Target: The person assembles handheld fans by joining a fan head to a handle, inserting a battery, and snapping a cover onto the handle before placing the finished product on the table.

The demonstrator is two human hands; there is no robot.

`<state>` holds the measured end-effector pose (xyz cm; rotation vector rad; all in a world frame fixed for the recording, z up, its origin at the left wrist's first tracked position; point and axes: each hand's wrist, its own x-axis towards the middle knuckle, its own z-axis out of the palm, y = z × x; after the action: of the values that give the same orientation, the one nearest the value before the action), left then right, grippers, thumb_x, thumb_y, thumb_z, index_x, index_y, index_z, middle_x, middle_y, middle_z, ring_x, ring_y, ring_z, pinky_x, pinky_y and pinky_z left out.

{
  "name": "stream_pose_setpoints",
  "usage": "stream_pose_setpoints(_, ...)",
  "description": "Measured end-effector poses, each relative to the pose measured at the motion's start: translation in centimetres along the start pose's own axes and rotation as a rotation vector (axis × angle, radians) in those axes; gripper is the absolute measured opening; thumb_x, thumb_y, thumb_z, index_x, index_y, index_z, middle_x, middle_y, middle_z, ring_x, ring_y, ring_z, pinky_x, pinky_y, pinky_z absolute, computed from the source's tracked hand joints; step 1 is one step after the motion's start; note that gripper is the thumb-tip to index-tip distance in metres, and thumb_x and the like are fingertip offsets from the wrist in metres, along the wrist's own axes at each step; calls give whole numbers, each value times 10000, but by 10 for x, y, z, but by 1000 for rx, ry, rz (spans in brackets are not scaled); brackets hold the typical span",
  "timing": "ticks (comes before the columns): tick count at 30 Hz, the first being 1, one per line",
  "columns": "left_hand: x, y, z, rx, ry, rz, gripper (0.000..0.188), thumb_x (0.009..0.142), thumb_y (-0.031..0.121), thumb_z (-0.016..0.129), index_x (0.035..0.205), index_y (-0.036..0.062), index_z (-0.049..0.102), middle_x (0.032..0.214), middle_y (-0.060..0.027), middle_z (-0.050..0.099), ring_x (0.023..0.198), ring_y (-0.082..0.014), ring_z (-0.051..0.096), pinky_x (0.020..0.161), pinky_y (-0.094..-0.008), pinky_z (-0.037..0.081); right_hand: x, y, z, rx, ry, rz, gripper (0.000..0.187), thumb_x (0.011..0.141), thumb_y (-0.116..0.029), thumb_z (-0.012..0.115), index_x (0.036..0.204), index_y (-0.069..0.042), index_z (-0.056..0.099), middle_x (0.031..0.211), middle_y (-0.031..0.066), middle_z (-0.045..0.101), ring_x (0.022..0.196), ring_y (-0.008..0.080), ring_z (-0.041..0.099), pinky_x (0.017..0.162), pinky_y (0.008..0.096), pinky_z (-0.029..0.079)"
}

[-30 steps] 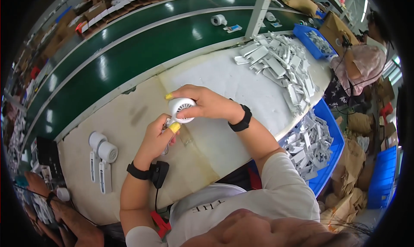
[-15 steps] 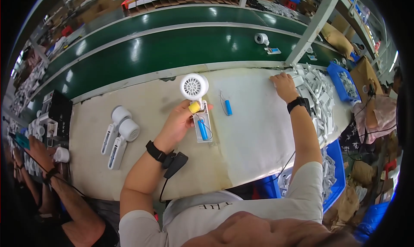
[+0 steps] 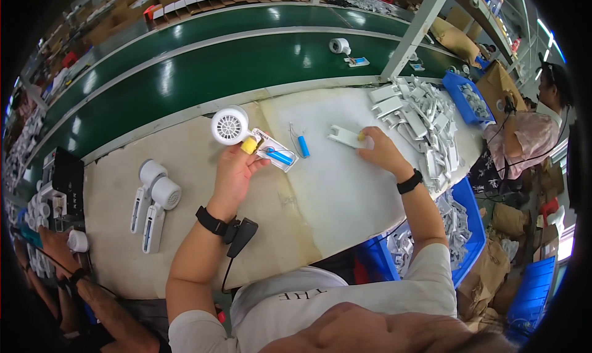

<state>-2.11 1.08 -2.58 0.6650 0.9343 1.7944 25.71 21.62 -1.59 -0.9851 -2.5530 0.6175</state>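
In my left hand point(image 3: 233, 175) is a white handheld fan point(image 3: 229, 126) with its handle open, pinched near the neck. A blue battery point(image 3: 279, 156) with thin wires lies inside the handle, which slants to the right. Something yellow wraps a fingertip of this hand. My right hand point(image 3: 385, 154) grips a white handle cover point(image 3: 343, 135) by one end, just above the table, and a yellow patch shows at its fingertips too. Between the hands, a loose blue battery point(image 3: 303, 146) with a wire rests on the table. Two white fans point(image 3: 165, 192) lie together at the left.
White plastic shells point(image 3: 419, 115) are heaped on the right, with a blue bin point(image 3: 453, 85) behind and a blue crate point(image 3: 476, 229) below. Beyond the table runs a green conveyor point(image 3: 246, 72) carrying fan parts point(image 3: 339, 45). Other people work at both sides; a black box point(image 3: 65, 174) stands left.
My right hand has come away from the shell heap toward the middle, bringing a white handle cover. My left hand has turned the fan, so its handle now slants right. The view has shifted slightly.
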Motion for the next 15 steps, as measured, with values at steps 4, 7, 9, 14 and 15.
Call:
stream_pose_setpoints(4,-4,-4,2,-7,-3,-8,370,920,187,492,1241,11,434,1221,-133,528,1021,-199,576,820,-333,509,20,-12,16,-149,92,-286,493,734,-192,671,1168,-24,507,1171,169,510,1079,334,499,929,355,402)
stream_pose_setpoints(7,-5,-6,8,-63,3,9,345,927,185,481,1217,1,457,1233,-138,519,1042,-207,568,844,-341,507,30,5,31,-145,50,-173,501,733,-149,677,1187,-22,509,1161,167,510,1052,334,509,919,347,413)
stream_pose_setpoints(9,-3,-9,5,-35,33,76,342,928,188,480,1215,2,458,1234,-138,519,1045,-207,567,849,-344,506,38,-13,40,-8,156,-163,498,720,-115,684,1178,-20,515,1152,165,513,1039,329,514,907,345,421)
stream_pose_setpoints(14,-6,-15,1,-108,142,188,319,922,180,509,1177,-10,491,1145,-99,560,1017,-178,571,830,-317,512,22,-151,47,264,267,-471,530,658,-21,710,1152,-20,517,1125,160,533,1023,303,534,862,344,451)
stream_pose_setpoints(15,-7,-12,4,-104,155,185,309,927,202,505,1162,2,494,1142,-86,560,1011,-178,574,844,-321,501,23,-167,51,188,304,-561,525,655,-18,707,1144,-26,517,1120,156,548,1011,310,542,854,351,456)
